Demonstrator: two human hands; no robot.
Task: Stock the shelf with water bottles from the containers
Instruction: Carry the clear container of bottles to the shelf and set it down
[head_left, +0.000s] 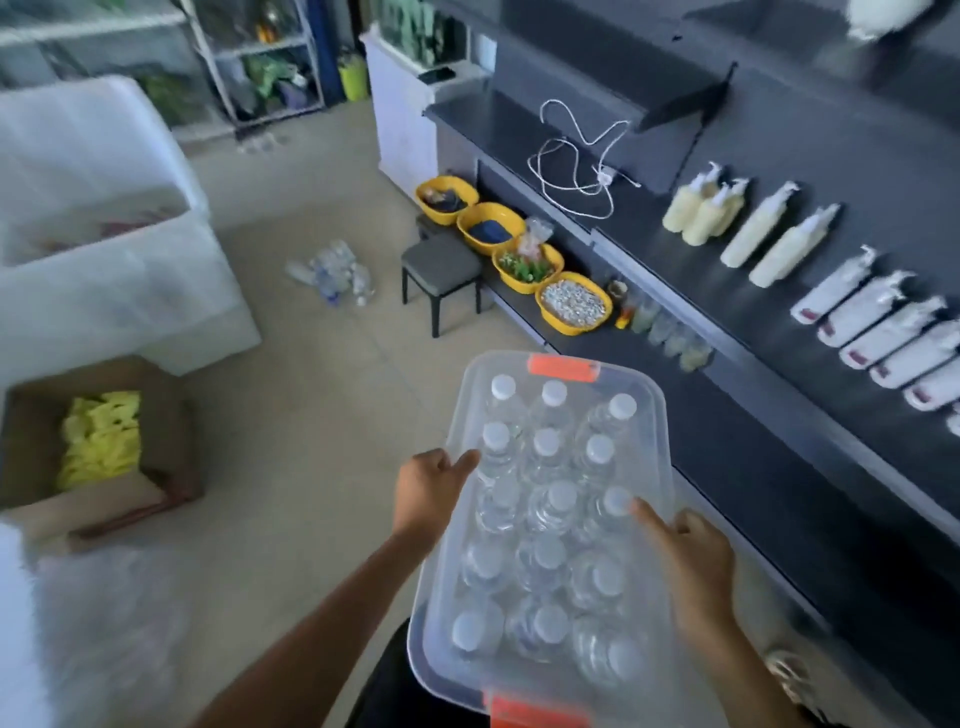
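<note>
Transport step in hand. Grasping lidded bin (664, 452) at left rim with left hand (428, 493), at right rim with right hand (693, 566); holding it, full of bottles (561, 499), beside shelf (727, 312). Next, probably: set down, release latch (563, 368), lift lid.

container (649, 441) near end: cut off | floor bottles (336, 271): blurred, uncountable

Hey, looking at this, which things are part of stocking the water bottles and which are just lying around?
Part of the job: clear plastic lidded container with orange latches, held by left hand and right hand; white-capped clear water bottles inside it; dark grey shelf.

Just lying about: yellow plastic bowls; small dark stool; brown cardboard box; white cord.
</note>
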